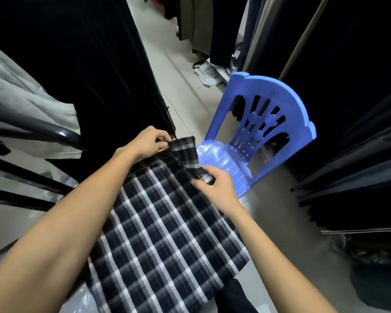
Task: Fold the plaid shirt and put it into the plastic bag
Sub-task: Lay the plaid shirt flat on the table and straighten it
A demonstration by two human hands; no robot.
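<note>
The plaid shirt (163, 233), black with white checks, hangs in front of me from its collar end down past the bottom of the view. My left hand (149, 142) pinches the collar's left corner. My right hand (215, 185) grips the collar's right side, a little lower and nearer to me. Between the two hands the collar is stretched out at a slant. A clear plastic bag (81, 301) shows as a shiny patch under the shirt at the bottom left; most of it is hidden.
A blue plastic chair (264, 132) stands just right of the shirt on a pale tiled floor (185, 86). Dark garments hang on racks on both sides, with a grey garment (20, 98) and black rails (54, 132) on the left. Bags lie on the floor farther back.
</note>
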